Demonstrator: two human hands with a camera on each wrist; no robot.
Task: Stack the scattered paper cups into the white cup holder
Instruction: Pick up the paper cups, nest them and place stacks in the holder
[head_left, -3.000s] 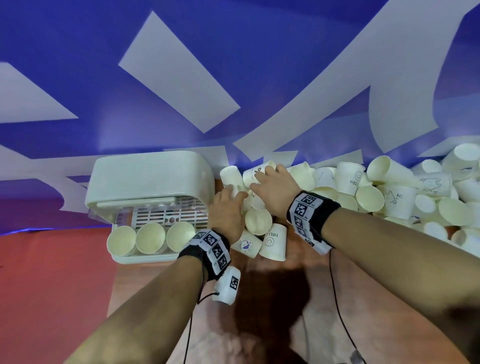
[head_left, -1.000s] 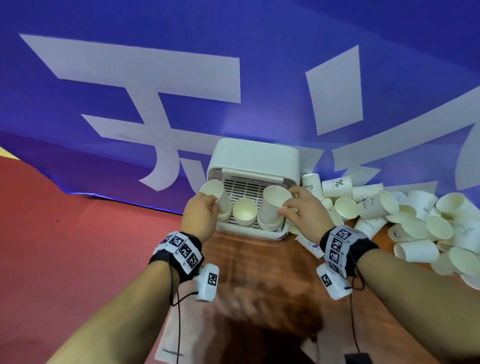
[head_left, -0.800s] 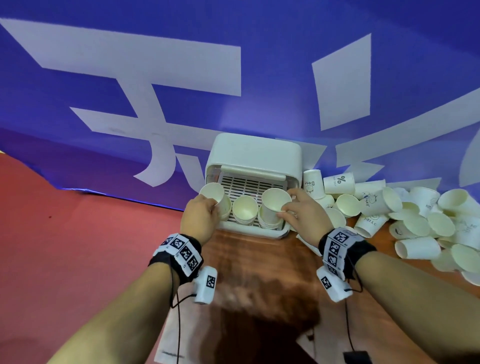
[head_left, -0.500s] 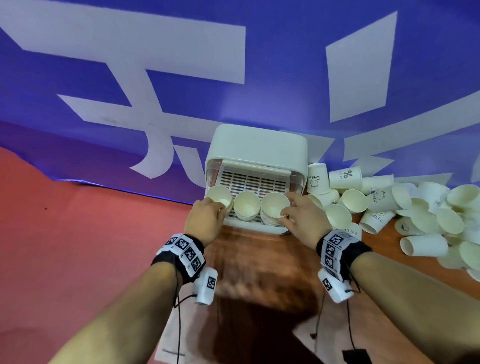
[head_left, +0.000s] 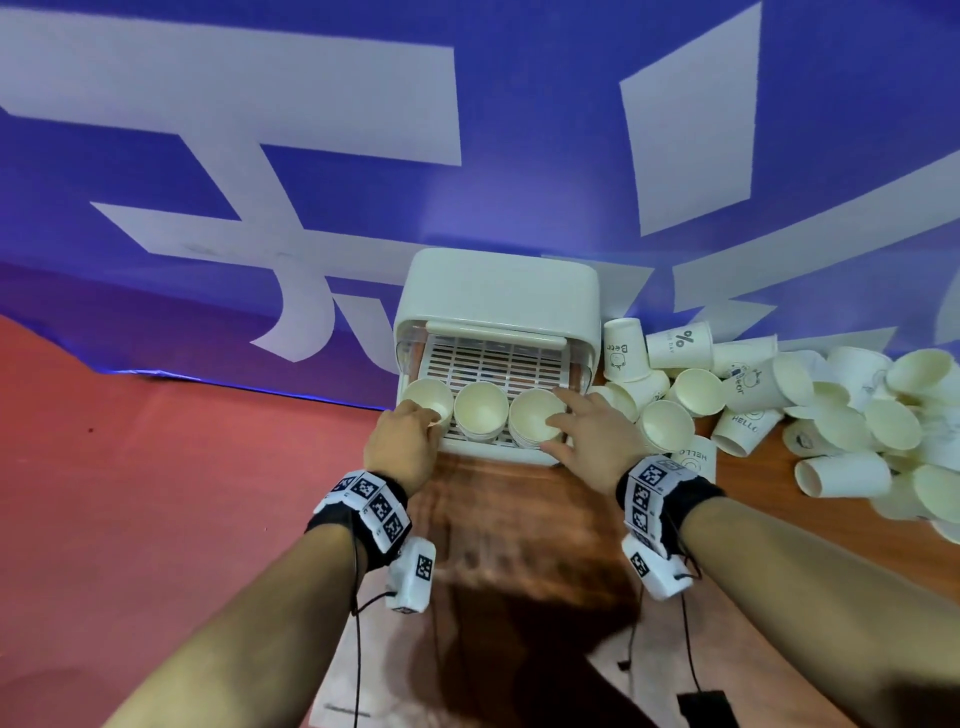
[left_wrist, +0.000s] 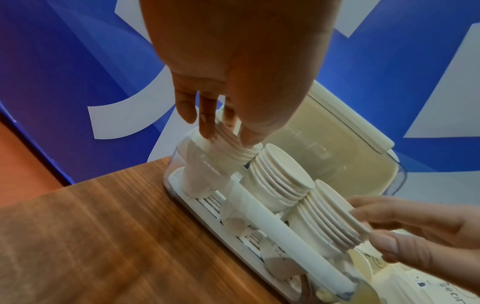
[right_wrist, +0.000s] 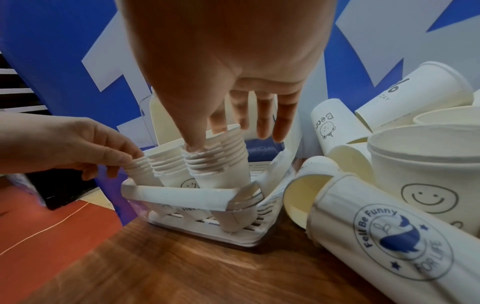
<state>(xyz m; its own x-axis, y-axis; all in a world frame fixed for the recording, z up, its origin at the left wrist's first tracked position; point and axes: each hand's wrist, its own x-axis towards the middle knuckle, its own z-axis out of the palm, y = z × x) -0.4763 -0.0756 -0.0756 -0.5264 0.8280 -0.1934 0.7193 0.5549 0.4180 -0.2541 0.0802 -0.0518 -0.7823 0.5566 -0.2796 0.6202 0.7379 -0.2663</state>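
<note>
Seating step: left hand (head_left: 402, 441) pinches the left cup stack (head_left: 430, 402); right hand (head_left: 589, 436), fingers spread, presses the right stack (head_left: 535, 418); next, fetch from the loose cups (head_left: 831, 415).

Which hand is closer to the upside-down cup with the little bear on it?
The right hand. It rests on the right stack in the cup holder, and the bear cup stands just beyond that side. The left hand is at the left stack, across the holder.

Bare forearms, each wrist wrapped in a black band (head_left: 363, 512) tiled with white square-coded tags, white tagged camera block (head_left: 412, 574) beneath, thin black cable (head_left: 357, 639) trailing.
</note>
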